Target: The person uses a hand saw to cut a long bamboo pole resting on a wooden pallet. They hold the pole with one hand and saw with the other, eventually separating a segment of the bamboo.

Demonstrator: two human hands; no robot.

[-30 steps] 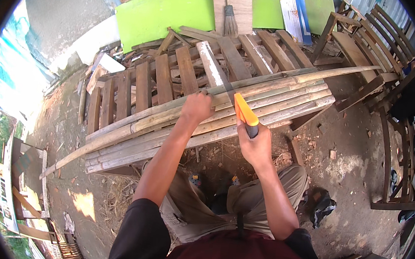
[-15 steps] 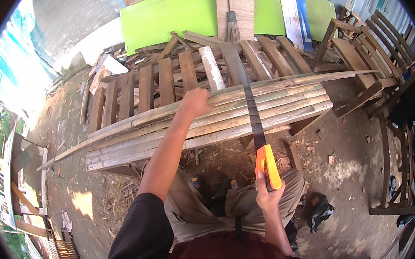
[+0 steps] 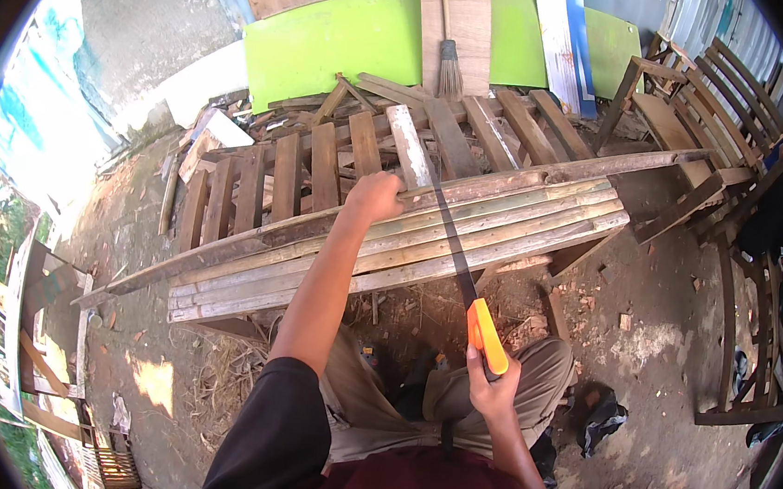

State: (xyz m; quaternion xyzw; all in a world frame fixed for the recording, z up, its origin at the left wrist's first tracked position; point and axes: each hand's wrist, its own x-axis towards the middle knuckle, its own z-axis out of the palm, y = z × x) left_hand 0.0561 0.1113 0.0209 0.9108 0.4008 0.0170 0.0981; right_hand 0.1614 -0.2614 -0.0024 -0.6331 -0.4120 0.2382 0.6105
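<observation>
A long, weathered wooden strip (image 3: 281,230) lies slantwise over the far side of a low slatted bench (image 3: 513,235), its ends jutting past both sides. My left hand (image 3: 377,197) is closed around this strip, left of its middle. My right hand (image 3: 494,384) grips the orange handle of a handsaw (image 3: 459,253) above my lap. The dark blade points away from me, across the bench slats to the strip, just right of my left hand. Whether its teeth touch the wood I cannot tell.
Behind the bench stands a rack of upright wooden slats (image 3: 286,177), with scrap wood piled around it. A broom (image 3: 451,68) leans on a board before a green panel (image 3: 344,40). Wooden chair frames (image 3: 739,103) crowd the right side. A black plastic bag (image 3: 601,421) lies by my right knee.
The saw has shifted left, its blade now closer to my left hand. The long strip has turned, showing a darker face. My left hand keeps its hold.
</observation>
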